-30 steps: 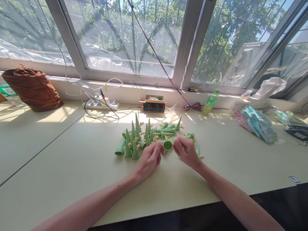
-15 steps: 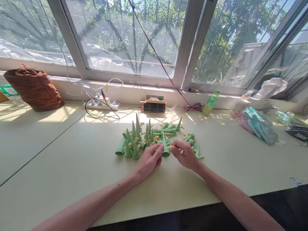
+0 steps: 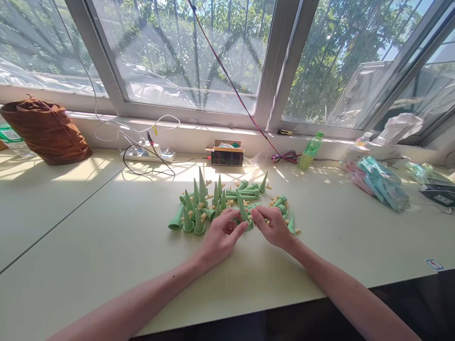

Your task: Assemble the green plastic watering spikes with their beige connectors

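Both hands meet in the middle of the desk, right in front of a pile of green plastic cones. The left hand and the right hand are pinched on the same cone. It stands point up, leaning a bit to the left, with its wide end down between the fingertips. The left thumb and fingers are curled around the base from one side and the right fingers press in from the other, so the two hands nearly touch. I can't tell if the base sits on the desk or just above it.

In the pile, some cones stand upright on their wide ends on the left side and others lie flat toward the back and right. Little tan bits are scattered among them. One more cone lies just beside the right hand.

Along the back of the desk under the window there's a brown bag far left, then a power strip with looped cables, a small box and a green bottle. A heap of teal packets sits off to the right, well apart from the hands. A red and black wire runs down across the window to the sill.
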Available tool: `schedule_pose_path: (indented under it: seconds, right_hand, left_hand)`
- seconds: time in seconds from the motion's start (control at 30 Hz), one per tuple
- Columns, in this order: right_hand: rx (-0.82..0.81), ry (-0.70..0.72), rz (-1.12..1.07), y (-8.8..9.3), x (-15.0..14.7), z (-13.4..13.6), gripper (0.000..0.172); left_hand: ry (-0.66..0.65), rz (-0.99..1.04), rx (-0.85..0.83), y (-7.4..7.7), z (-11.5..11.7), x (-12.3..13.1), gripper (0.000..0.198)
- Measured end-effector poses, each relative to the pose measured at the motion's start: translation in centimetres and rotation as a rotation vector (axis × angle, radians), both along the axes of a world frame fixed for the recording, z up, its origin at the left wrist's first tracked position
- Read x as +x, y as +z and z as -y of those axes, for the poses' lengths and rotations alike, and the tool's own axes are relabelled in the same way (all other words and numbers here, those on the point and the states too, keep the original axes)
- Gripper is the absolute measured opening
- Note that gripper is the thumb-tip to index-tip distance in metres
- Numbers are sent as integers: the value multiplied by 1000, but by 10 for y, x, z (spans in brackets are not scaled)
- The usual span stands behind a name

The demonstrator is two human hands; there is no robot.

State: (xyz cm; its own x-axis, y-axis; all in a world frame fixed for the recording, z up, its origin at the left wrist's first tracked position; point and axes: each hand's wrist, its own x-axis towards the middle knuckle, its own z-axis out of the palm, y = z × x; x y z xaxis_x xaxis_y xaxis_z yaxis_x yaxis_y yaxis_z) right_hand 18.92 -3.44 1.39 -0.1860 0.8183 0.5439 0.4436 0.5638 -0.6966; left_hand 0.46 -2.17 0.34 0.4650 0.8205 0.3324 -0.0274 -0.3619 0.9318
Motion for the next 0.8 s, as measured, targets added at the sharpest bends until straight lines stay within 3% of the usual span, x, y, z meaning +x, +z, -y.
schedule_pose_path:
  seconds: [0.3,0.5,0.7,0.8]
  right_hand:
    - [-62,-34,-50,-1,-3,-1,49]
    - [-71,-93,-156,-4,0,-2,43]
    - [-32,30,-95,-1,1,1,36]
    - [-19,66,-51,-1,1,2,34]
  left_hand:
    - [104,-73,137,-4,1,1,22]
    - [145,-2,-67,-5,2,3,32]
    - [55,-28,-168,0,1,2,56]
    - [14,-48,-165,2,1,1,57]
